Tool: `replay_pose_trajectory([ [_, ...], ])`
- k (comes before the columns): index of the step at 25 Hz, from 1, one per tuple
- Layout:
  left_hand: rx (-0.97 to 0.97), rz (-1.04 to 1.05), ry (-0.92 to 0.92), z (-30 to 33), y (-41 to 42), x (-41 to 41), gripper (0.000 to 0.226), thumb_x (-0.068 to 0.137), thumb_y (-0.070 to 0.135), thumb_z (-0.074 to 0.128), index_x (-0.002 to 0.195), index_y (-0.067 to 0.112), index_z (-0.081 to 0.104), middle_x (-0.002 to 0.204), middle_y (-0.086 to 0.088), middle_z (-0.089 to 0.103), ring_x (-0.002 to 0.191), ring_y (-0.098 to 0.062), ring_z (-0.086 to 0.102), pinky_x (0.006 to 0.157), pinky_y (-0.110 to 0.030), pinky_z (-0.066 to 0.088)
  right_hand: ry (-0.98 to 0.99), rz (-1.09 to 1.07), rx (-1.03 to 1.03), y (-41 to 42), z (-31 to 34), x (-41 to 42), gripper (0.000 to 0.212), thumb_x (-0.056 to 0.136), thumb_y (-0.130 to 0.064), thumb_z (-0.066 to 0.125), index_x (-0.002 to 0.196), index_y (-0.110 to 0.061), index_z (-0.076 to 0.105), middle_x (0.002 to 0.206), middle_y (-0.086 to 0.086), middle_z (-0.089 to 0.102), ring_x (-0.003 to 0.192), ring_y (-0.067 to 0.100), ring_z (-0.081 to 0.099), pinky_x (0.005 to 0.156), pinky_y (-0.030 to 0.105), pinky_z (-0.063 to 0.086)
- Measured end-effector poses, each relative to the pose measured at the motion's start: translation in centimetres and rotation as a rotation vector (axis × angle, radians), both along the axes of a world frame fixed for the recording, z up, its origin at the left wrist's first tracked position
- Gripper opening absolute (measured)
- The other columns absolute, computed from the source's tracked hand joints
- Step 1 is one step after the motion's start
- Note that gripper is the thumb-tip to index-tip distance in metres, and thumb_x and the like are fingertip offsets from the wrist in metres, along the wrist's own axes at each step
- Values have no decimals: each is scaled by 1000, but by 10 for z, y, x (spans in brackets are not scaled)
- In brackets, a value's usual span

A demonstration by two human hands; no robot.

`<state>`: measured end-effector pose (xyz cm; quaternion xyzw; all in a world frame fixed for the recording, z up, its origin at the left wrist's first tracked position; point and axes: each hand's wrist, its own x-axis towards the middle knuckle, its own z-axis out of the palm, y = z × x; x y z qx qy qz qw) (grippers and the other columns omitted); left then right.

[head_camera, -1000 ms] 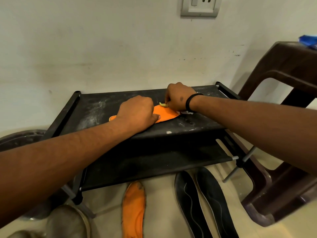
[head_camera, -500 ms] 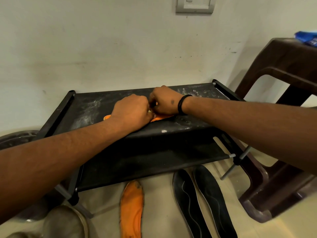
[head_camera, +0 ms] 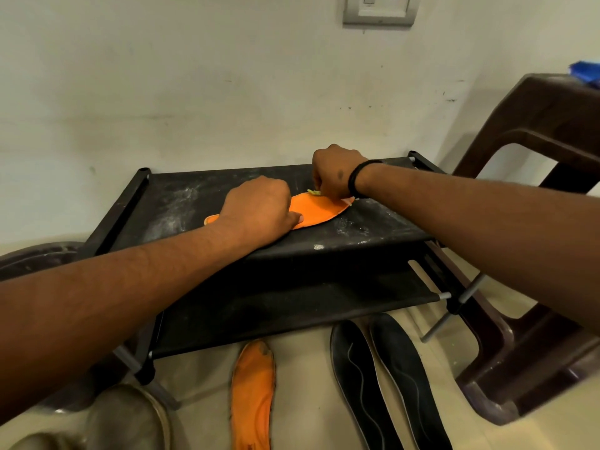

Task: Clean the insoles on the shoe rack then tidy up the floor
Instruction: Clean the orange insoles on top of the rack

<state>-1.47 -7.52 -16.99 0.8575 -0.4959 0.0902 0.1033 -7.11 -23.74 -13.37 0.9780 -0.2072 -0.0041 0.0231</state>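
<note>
An orange insole (head_camera: 316, 211) lies flat on the top shelf of the black shoe rack (head_camera: 373, 233). My left hand (head_camera: 258, 209) presses down on its near-left half, fingers curled over it. My right hand (head_camera: 336, 172), with a black band on the wrist, is at the insole's far right end, closed on a small yellow-green scrubber (head_camera: 314, 192) that touches the insole's edge. On the floor in front of the rack lie a second orange insole (head_camera: 253, 397) and two black insoles (head_camera: 355, 381) (head_camera: 406, 375) side by side.
White dust marks the rack's top shelf. A brown plastic stool (head_camera: 539, 241) stands close on the right with a blue thing (head_camera: 584, 73) on top. A dark round basin (head_camera: 35, 258) is at the left, a worn shoe (head_camera: 126, 420) at the bottom left. A wall socket (head_camera: 378, 9) is above.
My right hand has slid with the scrubber from beside my left hand out to the insole's far right end, uncovering more orange. My left hand stays pressed on the insole.
</note>
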Motion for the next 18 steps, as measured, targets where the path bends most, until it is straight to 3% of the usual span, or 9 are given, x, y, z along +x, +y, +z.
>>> replay_pose_trajectory([
  [3, 2, 1, -8, 1, 0, -2, 48, 89, 48, 66, 57, 22, 43, 60, 1, 46, 65, -21, 53, 61, -34, 41, -59, 85, 96, 13, -7, 7, 5, 88, -16, 63, 85, -17, 66, 90, 5, 66, 87, 26, 63, 75, 35, 55],
  [5, -5, 13, -6, 3, 1, -4, 46, 89, 45, 66, 57, 23, 42, 61, 3, 46, 62, -19, 50, 60, -34, 40, -73, 158, 135, 26, -10, 12, 28, 85, -11, 62, 60, -19, 55, 66, -1, 58, 66, 18, 56, 55, 23, 43],
  [7, -16, 22, -5, 3, 2, -5, 45, 90, 44, 65, 58, 23, 42, 61, 3, 47, 60, -18, 48, 60, -33, 40, -66, 192, 142, 33, -12, 13, 34, 84, -9, 60, 54, -20, 49, 58, -3, 51, 57, 14, 48, 49, 22, 33],
  [9, -13, 15, -8, 2, 2, -4, 44, 90, 46, 65, 58, 23, 45, 63, 2, 49, 64, -20, 54, 59, -33, 40, -70, 203, 166, 27, -10, 11, 22, 86, -13, 63, 65, -20, 61, 69, -4, 62, 67, 15, 56, 56, 24, 43],
  [11, -7, 13, -8, 2, 2, -3, 43, 90, 49, 65, 60, 23, 48, 64, 2, 51, 69, -21, 57, 60, -33, 39, -56, 148, 147, 10, -7, 4, 8, 87, -17, 66, 87, -19, 74, 90, 0, 72, 84, 18, 63, 74, 33, 55],
  [13, -3, 14, -1, 2, 2, -2, 45, 90, 52, 64, 60, 22, 49, 63, 2, 51, 68, -19, 53, 60, -33, 38, -36, 72, 120, -11, -3, -4, 12, 87, -17, 67, 96, -17, 75, 101, 3, 73, 92, 20, 65, 83, 37, 57],
  [18, -10, 0, -14, 2, 3, -5, 51, 90, 58, 61, 59, 19, 49, 62, 1, 50, 67, -19, 52, 59, -33, 39, -10, 24, 106, -31, 0, -9, 13, 85, -13, 69, 97, -14, 76, 102, 5, 73, 92, 20, 65, 79, 32, 54],
])
